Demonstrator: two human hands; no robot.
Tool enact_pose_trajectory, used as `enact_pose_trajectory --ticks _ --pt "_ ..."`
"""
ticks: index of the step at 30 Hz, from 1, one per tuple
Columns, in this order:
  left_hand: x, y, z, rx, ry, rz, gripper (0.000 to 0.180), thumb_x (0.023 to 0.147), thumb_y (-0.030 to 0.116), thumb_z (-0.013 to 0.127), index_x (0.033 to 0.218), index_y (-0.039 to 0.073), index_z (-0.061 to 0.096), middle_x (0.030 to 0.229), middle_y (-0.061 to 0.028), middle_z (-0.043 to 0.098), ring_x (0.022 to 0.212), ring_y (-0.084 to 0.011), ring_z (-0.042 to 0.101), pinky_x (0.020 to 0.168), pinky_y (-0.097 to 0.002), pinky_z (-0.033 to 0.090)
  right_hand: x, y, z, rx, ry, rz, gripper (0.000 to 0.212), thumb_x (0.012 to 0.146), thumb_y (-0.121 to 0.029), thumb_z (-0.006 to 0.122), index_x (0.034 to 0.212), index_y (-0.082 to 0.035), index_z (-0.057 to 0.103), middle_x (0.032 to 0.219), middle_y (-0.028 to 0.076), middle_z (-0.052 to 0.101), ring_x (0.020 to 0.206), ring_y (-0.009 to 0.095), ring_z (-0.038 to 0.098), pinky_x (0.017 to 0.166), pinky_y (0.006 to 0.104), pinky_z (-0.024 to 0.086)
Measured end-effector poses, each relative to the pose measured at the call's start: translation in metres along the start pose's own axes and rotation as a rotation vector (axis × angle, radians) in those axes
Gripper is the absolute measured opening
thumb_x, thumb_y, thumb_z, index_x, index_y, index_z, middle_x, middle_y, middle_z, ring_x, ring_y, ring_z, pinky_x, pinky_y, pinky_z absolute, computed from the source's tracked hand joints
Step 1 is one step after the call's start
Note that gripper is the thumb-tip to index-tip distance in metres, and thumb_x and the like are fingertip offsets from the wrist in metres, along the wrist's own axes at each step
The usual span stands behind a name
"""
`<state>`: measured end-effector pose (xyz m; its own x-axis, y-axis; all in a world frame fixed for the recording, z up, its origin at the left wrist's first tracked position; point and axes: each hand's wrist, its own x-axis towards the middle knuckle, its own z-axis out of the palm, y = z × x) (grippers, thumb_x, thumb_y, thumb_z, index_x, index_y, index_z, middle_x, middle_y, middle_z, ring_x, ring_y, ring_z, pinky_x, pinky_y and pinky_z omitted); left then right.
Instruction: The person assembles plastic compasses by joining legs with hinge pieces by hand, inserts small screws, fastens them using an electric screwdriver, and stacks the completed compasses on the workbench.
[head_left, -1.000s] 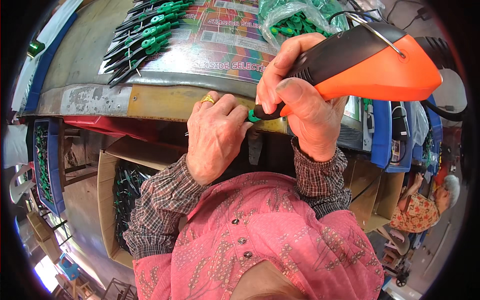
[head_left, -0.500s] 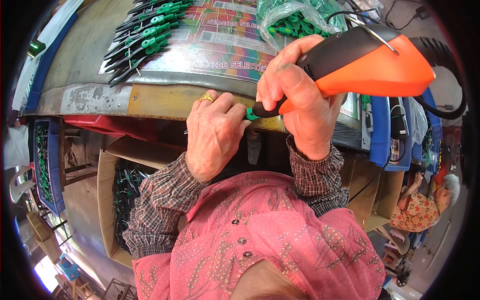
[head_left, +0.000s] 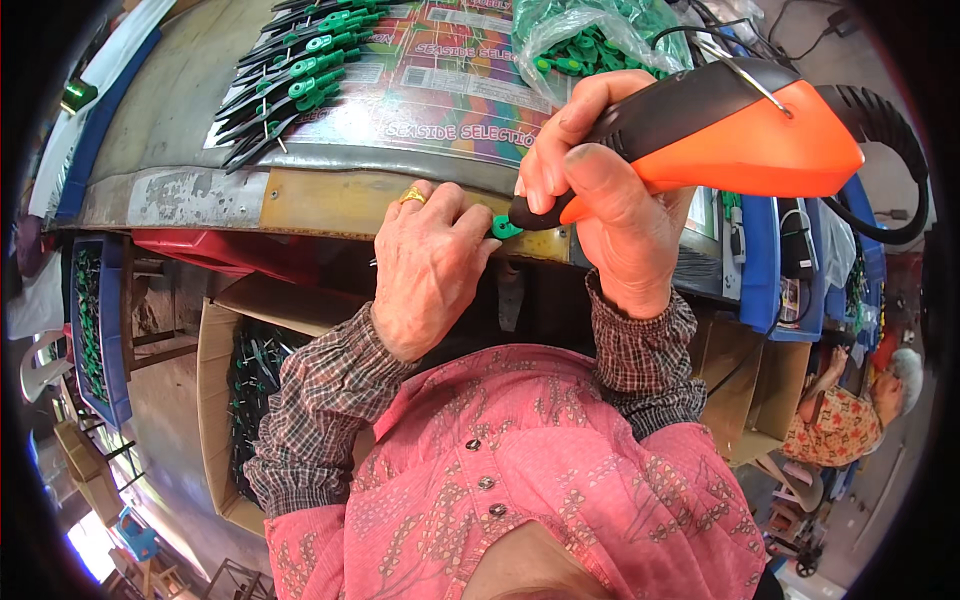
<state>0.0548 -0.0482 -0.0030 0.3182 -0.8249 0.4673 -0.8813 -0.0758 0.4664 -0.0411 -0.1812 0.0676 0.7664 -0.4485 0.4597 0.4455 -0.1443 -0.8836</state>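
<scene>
My right hand is wrapped round an orange and black corded power tool, which looks like an electric screwdriver. Its black nose points left, close beside a green plastic piece at the table's front edge. My left hand, a gold ring on one finger, is closed with the green piece poking out past its fingertips. Whatever else lies under those fingers is hidden. On the table, a row of black pieces with green ends lies at the far left.
A clear bag of small green parts sits at the back. Blue bins stand to the right, another blue bin to the left. Below the table, a cardboard box holds black and green pieces. Another person sits far right.
The tool's nose has shifted slightly right, so more of the green piece shows. My left hand has stayed almost where it was.
</scene>
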Motion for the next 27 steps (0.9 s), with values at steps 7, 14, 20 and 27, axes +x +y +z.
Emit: enact_pose_trajectory --ticks 7,14,20,27 --pt "0.001 0.001 -0.004 0.013 -0.048 -0.012 0.020 0.070 0.011 0.073 0.087 0.007 0.063 0.085 -0.0068 0.055 0.080 -0.0290 0.054 0.070 -0.0398 0.043 -0.002 -0.002 -0.003 0.038 0.026 -0.023 0.049 0.086 -0.033 0.071 0.112 -0.002 0.044 0.073 0.008 0.054 0.062 0.017 0.055 0.063 0.0346 0.049" --pt "0.001 0.002 -0.004 0.007 -0.016 -0.006 0.019 0.070 0.011 0.073 0.085 0.006 0.062 0.084 -0.0072 0.055 0.079 -0.0291 0.053 0.069 -0.0395 0.043 0.004 -0.004 -0.005 0.115 0.075 0.029 0.108 0.062 -0.093 0.034 0.118 -0.001 0.040 0.073 0.007 0.054 0.064 0.018 0.053 0.063 0.0337 0.046" --pt "-0.006 0.005 -0.006 0.001 0.010 -0.025 0.024 0.071 0.010 0.074 0.092 0.007 0.064 0.089 -0.0085 0.057 0.084 -0.0304 0.055 0.074 -0.0401 0.044 -0.001 0.004 -0.007 0.147 0.049 -0.109 0.061 0.088 -0.049 0.064 0.113 0.003 0.047 0.090 0.011 0.054 0.066 0.015 0.057 0.059 0.0278 0.045" --pt "-0.011 0.014 -0.015 -0.050 0.125 -0.087 0.028 0.073 0.008 0.076 0.098 0.006 0.064 0.095 -0.0110 0.059 0.089 -0.0292 0.059 0.075 -0.0381 0.047 -0.006 -0.027 -0.001 -0.048 0.099 0.069 0.078 0.072 -0.071 0.067 0.110 -0.007 0.043 0.074 0.007 0.054 0.063 0.017 0.056 0.064 0.0346 0.049"
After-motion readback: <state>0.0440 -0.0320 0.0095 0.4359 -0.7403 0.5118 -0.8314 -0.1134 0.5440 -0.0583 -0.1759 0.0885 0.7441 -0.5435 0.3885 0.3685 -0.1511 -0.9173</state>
